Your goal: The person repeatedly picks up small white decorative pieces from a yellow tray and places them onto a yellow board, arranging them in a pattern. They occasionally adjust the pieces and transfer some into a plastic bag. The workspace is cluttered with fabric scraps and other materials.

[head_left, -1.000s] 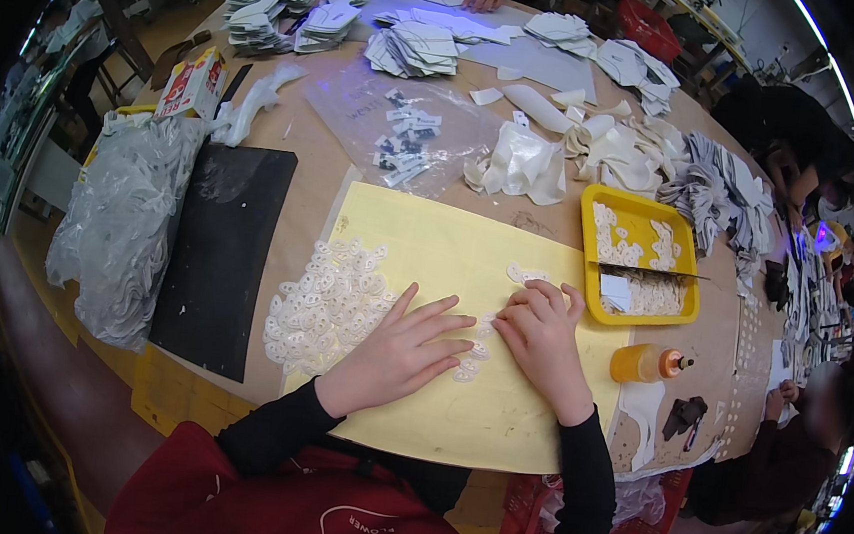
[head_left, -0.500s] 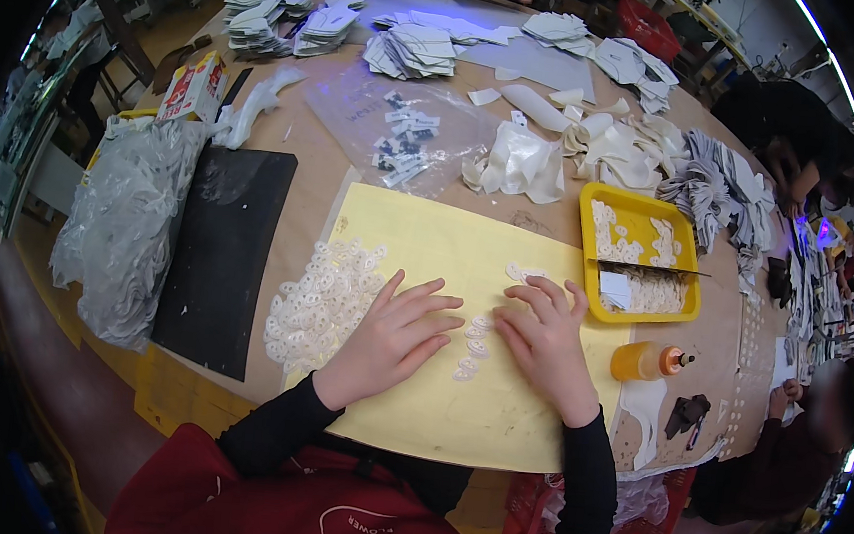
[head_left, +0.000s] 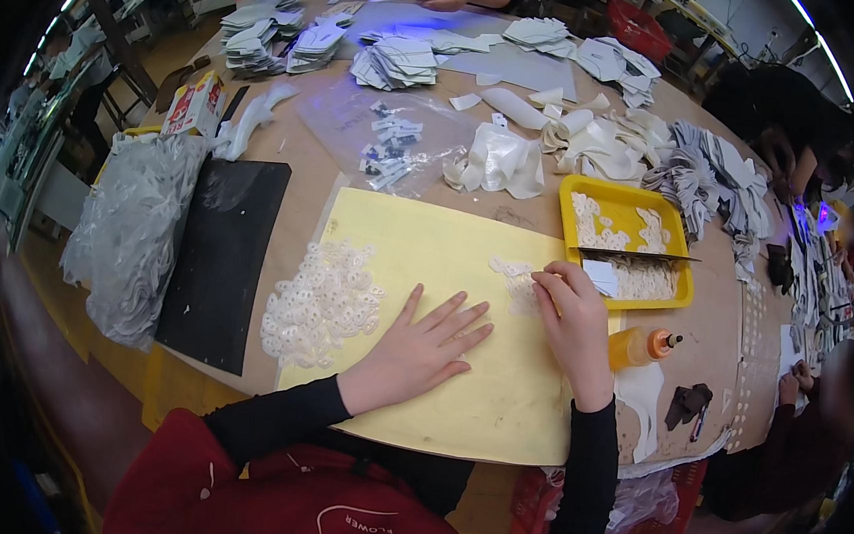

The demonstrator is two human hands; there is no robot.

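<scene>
two bare hands work over a yellow sheet [head_left: 435,423] spread on a brown-covered tabletop [head_left: 713,335]; picture a clock face on that sheet, with 6 o'clock nearest the wearer.

at 9 o'clock lies a broad heap of small white pieces [head_left: 322,304], roughly oval, many showing holes, loosely overlapping. near 2 o'clock sits a much smaller cluster of similar pieces [head_left: 512,269], well apart from the heap.

the left hand [head_left: 420,352] is palm down toward 7 o'clock, its grip apart, fingers fanned toward the sheet's middle, with no piece visible in it. the right hand [head_left: 575,329] comes in from 4 o'clock, its fingertips just beside the small cluster. its thumb and forefinger are drawn close; whether a piece is pinched between them cannot be told.

beyond the cluster, also toward 2 o'clock, a yellow tray [head_left: 568,218] holds more white pieces on both sides of a dark strip [head_left: 649,255], with a white card [head_left: 601,277] in the nearer part. an orange bottle [head_left: 631,350] stands at 3 o'clock, and a black mat [head_left: 221,266] lies past the heap at 9.

judging by how the pieces lie, the handling looks far from complete: only a few are set apart on the sheet, while the large heap remains to be dealt with.
</scene>
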